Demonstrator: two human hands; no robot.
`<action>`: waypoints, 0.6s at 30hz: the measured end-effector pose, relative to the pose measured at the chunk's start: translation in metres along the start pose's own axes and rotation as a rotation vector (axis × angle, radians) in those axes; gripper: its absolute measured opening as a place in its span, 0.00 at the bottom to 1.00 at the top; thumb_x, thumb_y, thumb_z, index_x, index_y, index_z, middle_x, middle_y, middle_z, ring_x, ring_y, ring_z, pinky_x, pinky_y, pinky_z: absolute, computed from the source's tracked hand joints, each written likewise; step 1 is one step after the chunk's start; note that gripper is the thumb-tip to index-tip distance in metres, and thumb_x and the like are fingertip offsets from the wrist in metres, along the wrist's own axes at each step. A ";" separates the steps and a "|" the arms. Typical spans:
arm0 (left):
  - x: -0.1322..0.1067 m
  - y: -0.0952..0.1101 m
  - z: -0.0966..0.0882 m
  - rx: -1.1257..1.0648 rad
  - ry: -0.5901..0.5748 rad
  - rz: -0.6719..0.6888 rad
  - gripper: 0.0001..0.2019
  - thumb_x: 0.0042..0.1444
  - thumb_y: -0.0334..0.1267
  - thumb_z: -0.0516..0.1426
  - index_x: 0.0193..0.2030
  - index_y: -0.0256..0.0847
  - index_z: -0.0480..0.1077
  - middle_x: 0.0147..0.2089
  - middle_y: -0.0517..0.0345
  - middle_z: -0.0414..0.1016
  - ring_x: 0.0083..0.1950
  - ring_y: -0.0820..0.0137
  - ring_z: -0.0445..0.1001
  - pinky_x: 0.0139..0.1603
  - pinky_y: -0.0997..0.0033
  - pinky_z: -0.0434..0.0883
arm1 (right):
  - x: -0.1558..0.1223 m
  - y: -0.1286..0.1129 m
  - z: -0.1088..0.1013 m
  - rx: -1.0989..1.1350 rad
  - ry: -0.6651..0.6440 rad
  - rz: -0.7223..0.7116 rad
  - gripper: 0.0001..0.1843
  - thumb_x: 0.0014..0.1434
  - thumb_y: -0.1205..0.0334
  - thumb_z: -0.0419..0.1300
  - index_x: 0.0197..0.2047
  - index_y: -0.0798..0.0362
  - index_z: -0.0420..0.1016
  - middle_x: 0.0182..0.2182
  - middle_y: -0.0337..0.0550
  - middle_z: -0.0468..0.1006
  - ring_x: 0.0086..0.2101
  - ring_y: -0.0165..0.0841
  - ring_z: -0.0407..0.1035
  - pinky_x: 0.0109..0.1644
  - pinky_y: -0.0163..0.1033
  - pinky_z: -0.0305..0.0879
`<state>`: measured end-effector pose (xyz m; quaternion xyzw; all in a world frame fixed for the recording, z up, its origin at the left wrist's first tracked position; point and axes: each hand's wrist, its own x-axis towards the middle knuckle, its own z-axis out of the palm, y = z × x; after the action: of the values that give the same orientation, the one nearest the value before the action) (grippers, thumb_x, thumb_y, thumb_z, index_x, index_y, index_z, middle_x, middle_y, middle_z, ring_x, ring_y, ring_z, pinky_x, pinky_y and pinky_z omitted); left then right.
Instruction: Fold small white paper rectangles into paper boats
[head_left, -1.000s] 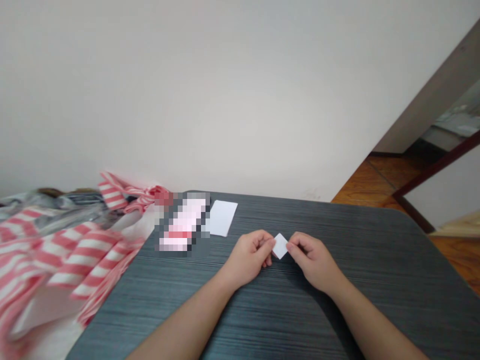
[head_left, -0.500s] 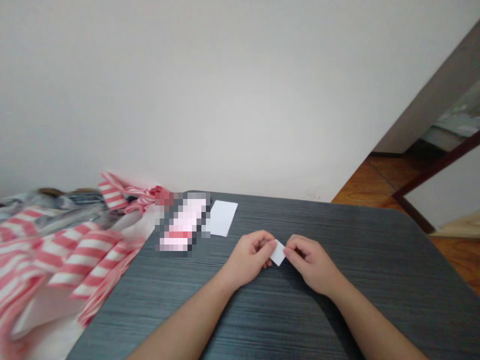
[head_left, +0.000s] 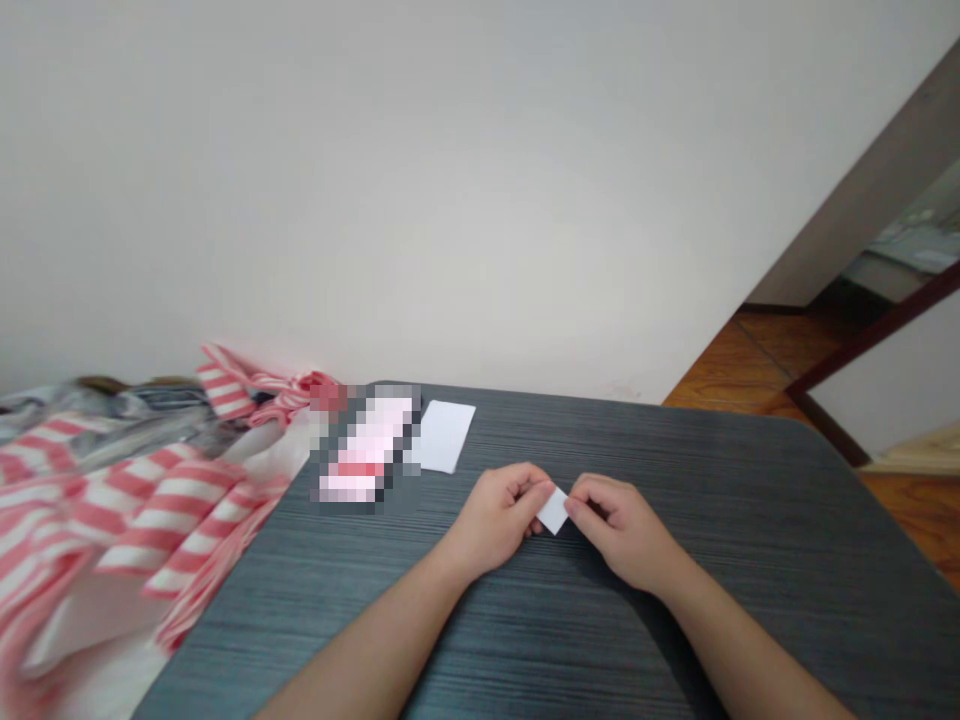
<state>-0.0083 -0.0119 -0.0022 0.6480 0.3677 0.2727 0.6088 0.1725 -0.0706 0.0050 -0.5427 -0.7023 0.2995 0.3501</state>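
Note:
A small white piece of paper [head_left: 554,511] is held between my two hands, just over the dark wood-grain table [head_left: 750,520]. My left hand [head_left: 501,518] pinches its left corner between thumb and fingers. On the other side, my right hand [head_left: 619,525] grips the right corner in the same kind of pinch. Part of the paper is covered by my fingertips, so I cannot tell whether it is folded. Further back on the table lies a larger stack of white paper [head_left: 446,437], apart from both hands.
Left of the paper stack lies a blurred-out pinkish, dark-edged flat object [head_left: 367,450]. Red-and-white striped cloth [head_left: 161,510] is heaped along the table's left side. A pale wall [head_left: 480,200] rises behind the table, and wooden flooring [head_left: 720,365] shows at the right.
Both hands and the small paper have shifted very slightly toward me and to the left. The grip stays the same, and the other things have not moved.

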 end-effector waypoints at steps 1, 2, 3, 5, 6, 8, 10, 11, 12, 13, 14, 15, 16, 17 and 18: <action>0.000 0.000 0.000 -0.005 -0.002 -0.009 0.13 0.60 0.45 0.56 0.32 0.37 0.71 0.22 0.63 0.69 0.23 0.75 0.67 0.25 0.77 0.63 | 0.000 0.001 0.000 0.003 0.011 0.002 0.14 0.64 0.65 0.54 0.26 0.52 0.68 0.25 0.38 0.69 0.28 0.31 0.65 0.34 0.36 0.60; 0.000 0.000 0.000 -0.009 -0.004 -0.016 0.13 0.60 0.45 0.56 0.32 0.37 0.71 0.22 0.63 0.69 0.22 0.75 0.67 0.25 0.77 0.63 | 0.000 0.001 0.000 0.006 0.027 0.004 0.14 0.64 0.64 0.54 0.26 0.52 0.67 0.25 0.38 0.69 0.28 0.31 0.65 0.34 0.36 0.60; 0.000 0.000 0.000 -0.009 -0.009 -0.018 0.14 0.60 0.46 0.55 0.32 0.37 0.71 0.21 0.62 0.69 0.22 0.75 0.67 0.25 0.77 0.63 | -0.001 0.002 0.000 0.008 0.046 0.007 0.14 0.64 0.64 0.54 0.26 0.52 0.67 0.25 0.38 0.69 0.28 0.31 0.65 0.34 0.36 0.60; 0.000 -0.002 -0.001 0.001 -0.027 -0.010 0.15 0.61 0.47 0.54 0.31 0.37 0.72 0.21 0.61 0.71 0.22 0.75 0.67 0.25 0.77 0.64 | -0.001 0.005 0.000 0.015 0.083 0.014 0.14 0.64 0.63 0.54 0.26 0.52 0.68 0.24 0.38 0.69 0.27 0.31 0.64 0.33 0.36 0.60; 0.000 -0.003 -0.001 0.010 -0.034 -0.006 0.16 0.61 0.47 0.54 0.31 0.37 0.72 0.22 0.60 0.71 0.23 0.75 0.68 0.26 0.77 0.64 | -0.001 0.005 0.000 0.019 0.095 0.018 0.14 0.64 0.63 0.54 0.26 0.52 0.68 0.24 0.38 0.69 0.27 0.31 0.64 0.33 0.36 0.59; 0.000 -0.005 -0.001 0.031 -0.039 -0.006 0.18 0.62 0.48 0.53 0.30 0.37 0.72 0.23 0.59 0.73 0.23 0.75 0.68 0.26 0.76 0.64 | -0.002 0.007 0.000 0.025 0.103 0.024 0.14 0.64 0.63 0.53 0.26 0.52 0.69 0.25 0.38 0.69 0.27 0.31 0.64 0.34 0.36 0.59; 0.000 -0.008 -0.001 0.049 -0.029 -0.012 0.18 0.63 0.48 0.52 0.30 0.37 0.72 0.23 0.58 0.74 0.23 0.75 0.68 0.26 0.77 0.64 | -0.001 0.008 0.001 0.031 0.105 0.028 0.14 0.64 0.63 0.53 0.26 0.52 0.68 0.25 0.38 0.70 0.28 0.31 0.65 0.34 0.36 0.59; -0.001 -0.009 -0.001 0.056 -0.022 -0.012 0.18 0.63 0.48 0.52 0.30 0.37 0.72 0.24 0.58 0.74 0.23 0.75 0.68 0.26 0.77 0.64 | -0.001 0.008 0.001 0.034 0.105 0.031 0.14 0.64 0.63 0.54 0.26 0.52 0.68 0.25 0.38 0.69 0.28 0.31 0.65 0.34 0.36 0.59; -0.001 -0.009 -0.001 0.060 -0.016 -0.010 0.19 0.63 0.48 0.52 0.30 0.37 0.72 0.24 0.58 0.74 0.23 0.75 0.68 0.26 0.77 0.63 | -0.001 0.008 0.001 0.036 0.103 0.036 0.14 0.64 0.63 0.54 0.26 0.52 0.68 0.24 0.37 0.69 0.27 0.31 0.64 0.33 0.35 0.59; -0.001 -0.010 -0.001 0.061 -0.011 -0.006 0.19 0.63 0.48 0.52 0.30 0.37 0.72 0.24 0.58 0.74 0.23 0.75 0.68 0.26 0.77 0.63 | 0.000 0.008 0.001 0.037 0.100 0.042 0.14 0.63 0.63 0.54 0.25 0.52 0.68 0.24 0.37 0.68 0.27 0.31 0.64 0.33 0.35 0.59; 0.000 -0.010 -0.001 0.059 -0.005 -0.003 0.18 0.63 0.48 0.52 0.30 0.37 0.72 0.23 0.58 0.74 0.23 0.75 0.68 0.26 0.77 0.63 | 0.000 0.008 0.001 0.036 0.098 0.047 0.14 0.63 0.63 0.54 0.25 0.52 0.67 0.23 0.37 0.68 0.26 0.31 0.63 0.32 0.35 0.59; 0.000 -0.010 -0.001 0.055 0.000 -0.002 0.18 0.63 0.48 0.52 0.30 0.37 0.72 0.23 0.58 0.74 0.22 0.75 0.68 0.26 0.77 0.63 | 0.000 0.008 0.000 0.034 0.096 0.050 0.14 0.63 0.63 0.54 0.25 0.52 0.67 0.23 0.36 0.67 0.26 0.31 0.63 0.32 0.35 0.58; 0.000 -0.010 0.000 0.050 0.003 -0.002 0.18 0.63 0.48 0.52 0.30 0.37 0.72 0.23 0.58 0.74 0.22 0.75 0.67 0.26 0.77 0.63 | 0.000 0.009 0.000 0.031 0.095 0.051 0.14 0.63 0.63 0.54 0.25 0.52 0.66 0.23 0.36 0.67 0.26 0.30 0.63 0.31 0.35 0.58; 0.000 -0.009 0.000 0.043 0.004 -0.004 0.18 0.63 0.48 0.52 0.30 0.37 0.72 0.23 0.58 0.74 0.22 0.75 0.68 0.26 0.77 0.63 | 0.000 0.009 0.000 0.028 0.097 0.049 0.14 0.63 0.63 0.54 0.25 0.52 0.66 0.23 0.36 0.67 0.26 0.30 0.62 0.31 0.35 0.58; 0.000 -0.008 0.000 0.035 0.001 -0.005 0.18 0.63 0.48 0.52 0.30 0.37 0.72 0.24 0.58 0.74 0.22 0.75 0.68 0.25 0.77 0.64 | 0.000 0.008 0.000 0.026 0.100 0.044 0.14 0.63 0.63 0.53 0.25 0.52 0.66 0.23 0.36 0.67 0.26 0.30 0.62 0.31 0.35 0.58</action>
<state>-0.0096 -0.0117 -0.0102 0.6573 0.3744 0.2650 0.5980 0.1776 -0.0690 -0.0016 -0.5677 -0.6679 0.2888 0.3850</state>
